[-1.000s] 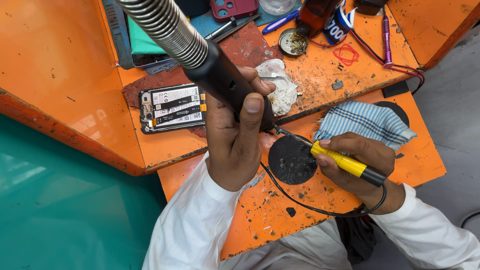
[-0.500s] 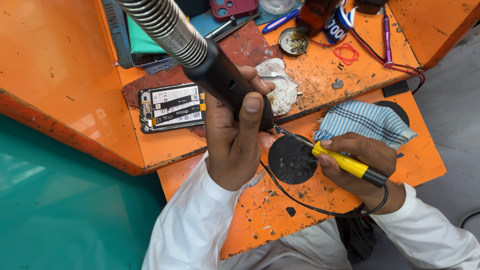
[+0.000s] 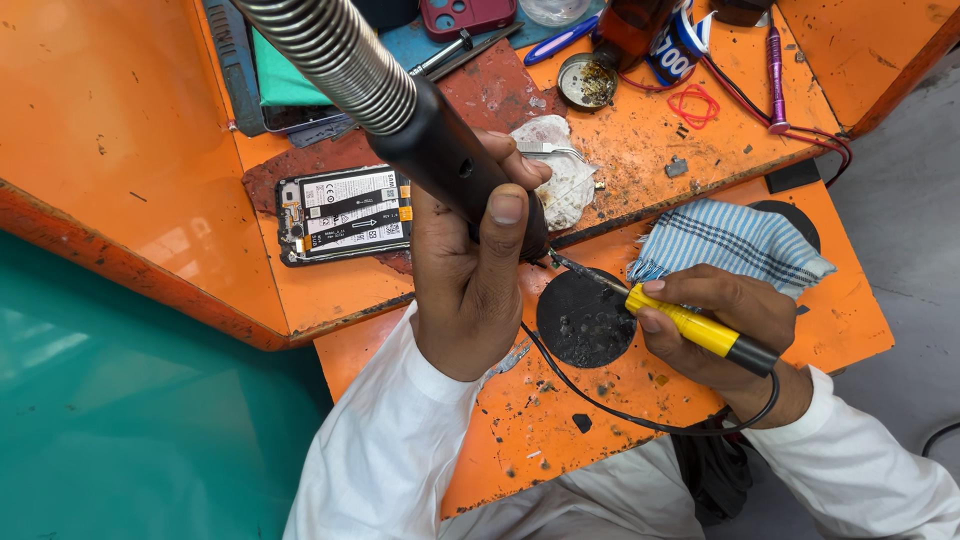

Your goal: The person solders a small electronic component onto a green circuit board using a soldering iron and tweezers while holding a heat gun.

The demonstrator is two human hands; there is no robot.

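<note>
The scuffed orange bench (image 3: 130, 150) carries an opened phone (image 3: 343, 213). A striped cloth (image 3: 735, 240), red rubber band (image 3: 693, 104) and round tin (image 3: 587, 81) lie nearby.

We see the scene in bright, even light, likely daylight from above, and the orange surface (image 3: 120, 130) glows strongly. Shadows are soft and short: a faint one lies under the left hand (image 3: 470, 290) and beside the striped cloth (image 3: 730, 240). A pale sheen sits on the teal floor (image 3: 100, 420) at lower left. The ribbed metal hose (image 3: 330, 50) catches small glints and looks slightly soft, being so near the lens. Straight edges bow a little toward the corners. The middle stays sharp.
</note>
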